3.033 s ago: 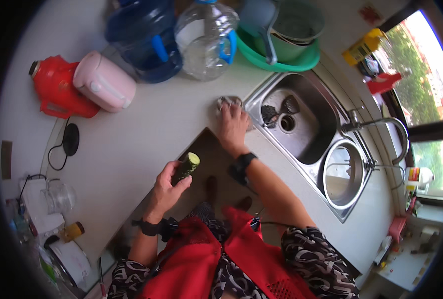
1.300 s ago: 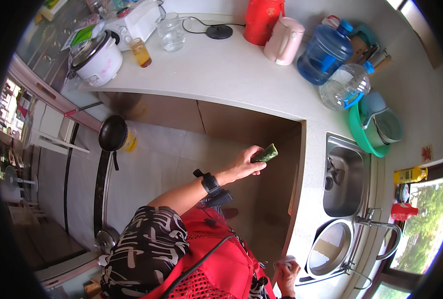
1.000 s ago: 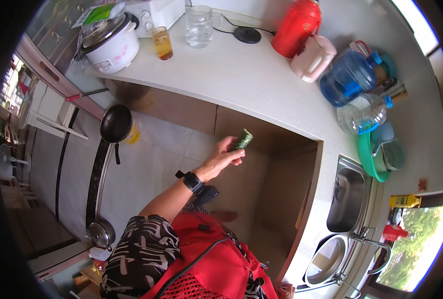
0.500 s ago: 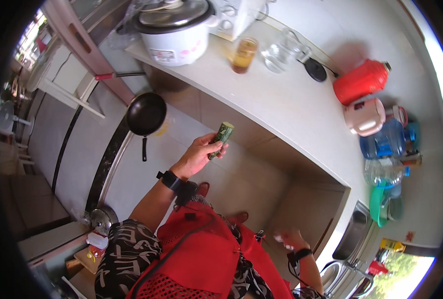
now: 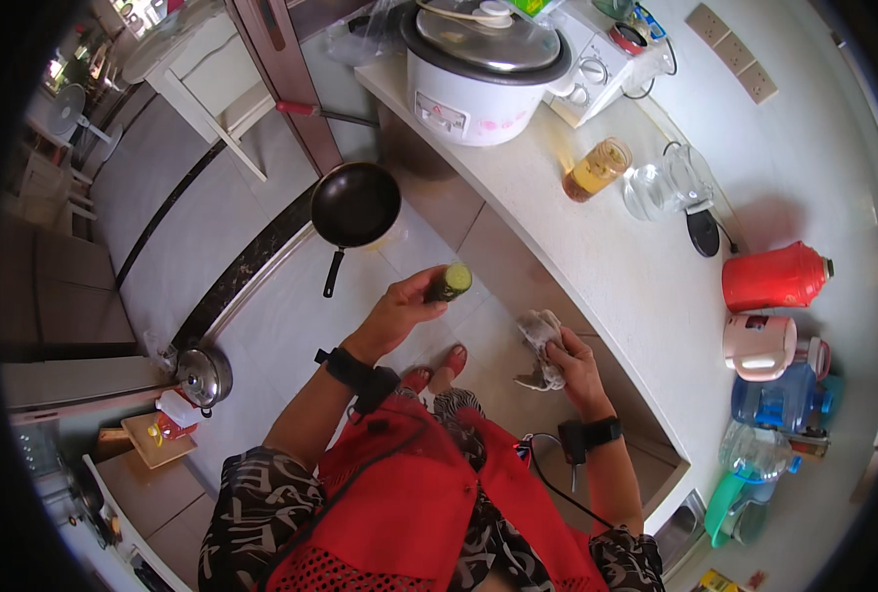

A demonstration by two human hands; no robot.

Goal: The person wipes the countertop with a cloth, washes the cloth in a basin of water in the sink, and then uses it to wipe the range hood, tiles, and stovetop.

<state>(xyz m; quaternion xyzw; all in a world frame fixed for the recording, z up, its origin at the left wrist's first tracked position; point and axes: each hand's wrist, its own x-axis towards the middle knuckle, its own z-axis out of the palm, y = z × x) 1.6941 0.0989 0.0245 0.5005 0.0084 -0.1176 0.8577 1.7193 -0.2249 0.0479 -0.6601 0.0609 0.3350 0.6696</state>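
My left hand [image 5: 404, 308] is closed around a short piece of cucumber [image 5: 451, 282] with dark green skin. Its pale cut end points up and to the right. In my right hand [image 5: 579, 370] is a crumpled greyish-white rag [image 5: 539, 340], pinched between thumb and fingers, with its loose end hanging to the left. The two hands are apart, both in front of my red apron [image 5: 389, 503], and the rag does not touch the cucumber.
A white counter [image 5: 597, 266] runs along the right, bearing a rice cooker [image 5: 473, 109], a jar of amber liquid [image 5: 597, 170], a glass pitcher [image 5: 664, 185] and a red thermos [image 5: 774, 276]. Left of it is a black frying pan [image 5: 356, 202]. A lidded pot [image 5: 204, 378] stands lower left.
My right hand has come up from the lower right, bringing the rag into plain sight. The cucumber has tipped so its cut end shows more. The whole view has shifted.
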